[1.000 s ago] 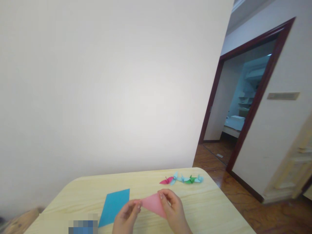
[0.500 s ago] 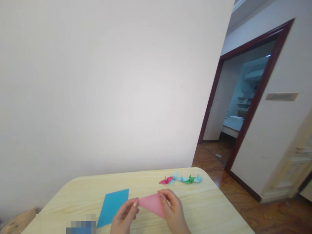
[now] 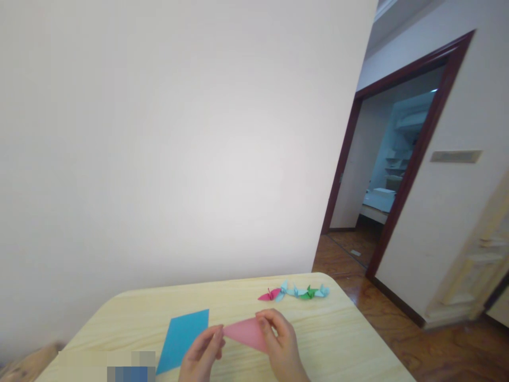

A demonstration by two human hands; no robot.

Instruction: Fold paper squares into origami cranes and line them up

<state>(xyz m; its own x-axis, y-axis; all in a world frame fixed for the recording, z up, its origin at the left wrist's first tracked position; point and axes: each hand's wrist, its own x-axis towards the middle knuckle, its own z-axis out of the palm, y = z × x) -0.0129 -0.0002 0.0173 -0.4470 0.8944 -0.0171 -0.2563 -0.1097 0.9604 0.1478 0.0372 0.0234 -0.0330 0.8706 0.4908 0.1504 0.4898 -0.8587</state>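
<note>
A pink sheet of folded paper is held above the table between both hands, tapering to a point on the left. My left hand pinches that narrow tip between thumb and fingers. At the wider right end, my right hand grips the paper with the thumb on the near face. Flat on the table beyond my left hand lies a blue sheet of paper. Several small origami cranes stand in a row behind my right hand, among them a red crane and a green crane.
The light wood-grain table has rounded far corners and stands near a white wall. To the right, a dark red door frame opens onto another room. A blurred patch covers part of the lower left.
The whole view has shifted slightly. Both hands keep their hold on the pink paper, with hardly any change in its shape.
</note>
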